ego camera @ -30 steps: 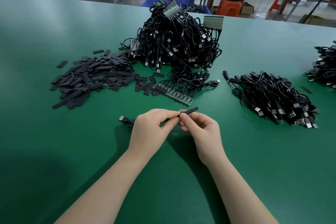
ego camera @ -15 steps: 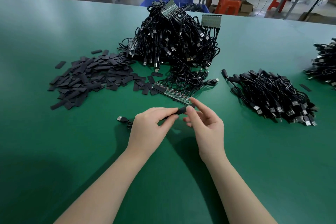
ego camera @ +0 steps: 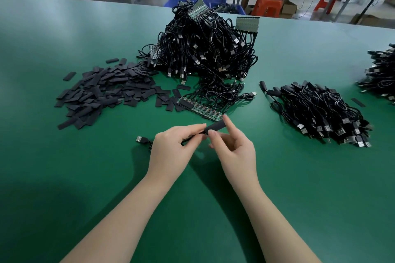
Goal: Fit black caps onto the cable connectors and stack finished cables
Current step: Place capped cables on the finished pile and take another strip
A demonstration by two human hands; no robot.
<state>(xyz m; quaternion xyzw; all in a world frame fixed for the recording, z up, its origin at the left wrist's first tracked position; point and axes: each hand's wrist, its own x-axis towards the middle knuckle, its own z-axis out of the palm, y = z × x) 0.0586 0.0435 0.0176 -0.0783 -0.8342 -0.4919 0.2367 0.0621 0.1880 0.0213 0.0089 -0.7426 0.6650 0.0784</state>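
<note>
Now black cap (ego camera: 215, 127) between both grips — pinched

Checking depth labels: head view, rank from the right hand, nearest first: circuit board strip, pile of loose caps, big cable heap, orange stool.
1. circuit board strip, just beyond the right hand
2. pile of loose caps, far left
3. big cable heap, table's far side
4. orange stool, behind the table
</note>
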